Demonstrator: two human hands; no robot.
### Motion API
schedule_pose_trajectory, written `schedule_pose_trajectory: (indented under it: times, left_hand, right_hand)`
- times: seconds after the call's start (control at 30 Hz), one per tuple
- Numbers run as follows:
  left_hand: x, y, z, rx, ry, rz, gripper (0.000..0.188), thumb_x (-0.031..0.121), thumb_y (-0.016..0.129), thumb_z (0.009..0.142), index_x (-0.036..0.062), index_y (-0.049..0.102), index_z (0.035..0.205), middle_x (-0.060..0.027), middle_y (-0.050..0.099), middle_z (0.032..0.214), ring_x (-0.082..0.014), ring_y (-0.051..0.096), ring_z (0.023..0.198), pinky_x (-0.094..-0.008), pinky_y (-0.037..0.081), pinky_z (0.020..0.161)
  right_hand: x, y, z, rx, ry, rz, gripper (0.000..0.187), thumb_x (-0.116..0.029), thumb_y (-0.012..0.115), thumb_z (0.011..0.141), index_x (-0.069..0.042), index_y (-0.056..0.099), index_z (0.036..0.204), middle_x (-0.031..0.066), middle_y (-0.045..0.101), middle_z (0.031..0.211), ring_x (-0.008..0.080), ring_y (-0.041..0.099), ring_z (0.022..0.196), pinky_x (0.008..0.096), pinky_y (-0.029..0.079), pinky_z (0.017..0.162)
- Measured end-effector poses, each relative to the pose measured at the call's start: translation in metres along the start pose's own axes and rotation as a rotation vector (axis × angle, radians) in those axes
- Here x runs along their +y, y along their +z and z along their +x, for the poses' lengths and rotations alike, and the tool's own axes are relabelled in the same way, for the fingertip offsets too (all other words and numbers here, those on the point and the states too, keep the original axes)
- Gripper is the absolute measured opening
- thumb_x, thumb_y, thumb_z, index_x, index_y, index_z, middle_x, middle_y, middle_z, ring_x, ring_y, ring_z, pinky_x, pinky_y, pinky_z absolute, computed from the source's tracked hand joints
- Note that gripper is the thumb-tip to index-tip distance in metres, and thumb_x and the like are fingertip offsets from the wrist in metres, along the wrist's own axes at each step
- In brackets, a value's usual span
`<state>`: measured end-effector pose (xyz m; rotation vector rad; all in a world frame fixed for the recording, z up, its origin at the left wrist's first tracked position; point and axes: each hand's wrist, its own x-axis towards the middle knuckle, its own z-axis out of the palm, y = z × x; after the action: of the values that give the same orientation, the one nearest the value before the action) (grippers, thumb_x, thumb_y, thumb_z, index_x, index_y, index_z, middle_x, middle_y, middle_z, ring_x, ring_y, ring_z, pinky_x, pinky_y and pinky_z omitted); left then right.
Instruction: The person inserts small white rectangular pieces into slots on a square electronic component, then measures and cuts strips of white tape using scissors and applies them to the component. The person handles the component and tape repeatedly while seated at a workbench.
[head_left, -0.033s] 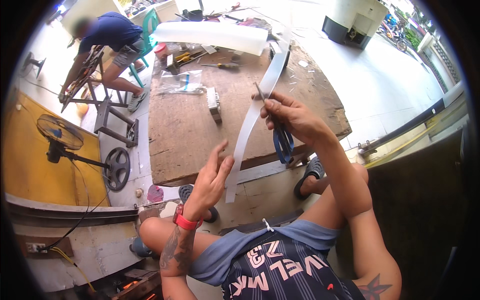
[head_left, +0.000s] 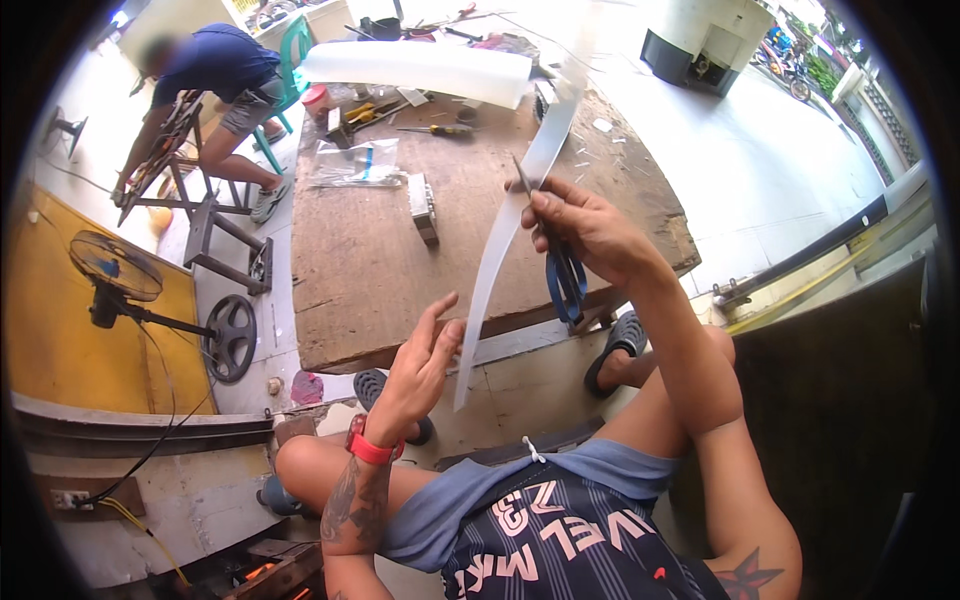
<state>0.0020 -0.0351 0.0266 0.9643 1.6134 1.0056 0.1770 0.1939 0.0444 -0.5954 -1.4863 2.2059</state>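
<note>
My right hand (head_left: 580, 225) is closed around a pair of scissors (head_left: 567, 285), their blue handles hanging below the palm and the metal tip pointing up and away. Between its thumb and fingers passes a long translucent plastic strip (head_left: 491, 262), which rises toward the far side of the table and hangs past the near edge. My left hand (head_left: 415, 370), a red watch on its wrist, is open beside the strip's lower end. Its fingers are spread, and whether they touch the strip I cannot tell. A small metal block-shaped part (head_left: 421, 208) stands on the wooden table (head_left: 360, 270) between the hands and the far clutter.
A roll of translucent sheet (head_left: 420, 70) lies across the table's far side. Nearer are a screwdriver (head_left: 436, 130), a clear plastic bag (head_left: 355, 163) and a red-lidded jar (head_left: 316, 98). Another person (head_left: 215, 80) bends over a frame at left, beyond a fan (head_left: 118, 268).
The strip's lower end has twisted and now looks narrower, pointing slightly lower. Both hands hold nearly the same pose.
</note>
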Motion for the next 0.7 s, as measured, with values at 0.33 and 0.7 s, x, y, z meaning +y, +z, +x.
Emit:
schedule_pose_trajectory:
  times: [0.33,0.7]
  left_hand:
    - [-0.029,-0.019,-0.011,-0.143,-0.088,-0.065,0.039,0.029,0.051,0.112,-0.0006,0.058,0.136,-0.0092,0.072,0.107,-0.0117,0.064,0.085,-0.0293,0.055,0.075]
    - [-0.033,-0.008,0.009,0.204,0.050,-0.346,0.030,0.035,0.073,0.101,0.0056,0.067,0.096,0.0019,0.065,0.073,-0.0036,0.058,0.059,-0.0187,0.044,0.052]
  right_hand:
    - [-0.017,-0.022,-0.005,0.210,-0.129,-0.040,0.038,-0.027,0.060,0.109,-0.008,0.058,0.141,0.0053,0.072,0.104,0.0114,0.067,0.084,0.0252,0.055,0.076]
    - [0.068,0.060,-0.031,-0.329,0.229,0.098,0.057,-0.025,0.062,0.108,-0.002,0.041,0.156,0.0080,0.072,0.113,0.0110,0.067,0.089,0.0256,0.056,0.082]
